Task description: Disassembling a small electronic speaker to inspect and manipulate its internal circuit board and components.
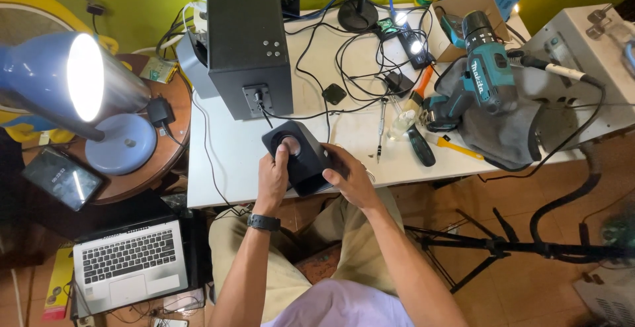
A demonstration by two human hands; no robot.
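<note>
At a cluttered white workbench (pixel 225 168), we hold a small black satellite speaker (pixel 301 158) at the table's near edge, its round driver cone facing up. Our left hand (pixel 272 176) is closed on the speaker's left side, thumb laid across the cone, a dark watch (pixel 263 222) on the wrist. Our right hand (pixel 350 176) wraps the speaker's right side, fingers curled around the casing. The speaker sits between both hands, touching each, just in front of the large black subwoofer box (pixel 248 39), to which a thin black cable (pixel 264 117) appears to run.

As far as we can judge, the work is at an early, hands-on stage: the small speaker's casing looks shut, and the tools lie untouched. A black-handled screwdriver (pixel 420 145), a slimmer one (pixel 381 125) and a teal cordless drill (pixel 486 66) rest well to the right, apart from both hands. A lit blue desk lamp (pixel 79 79) stands at left, above an open laptop (pixel 129 257) on the floor.
</note>
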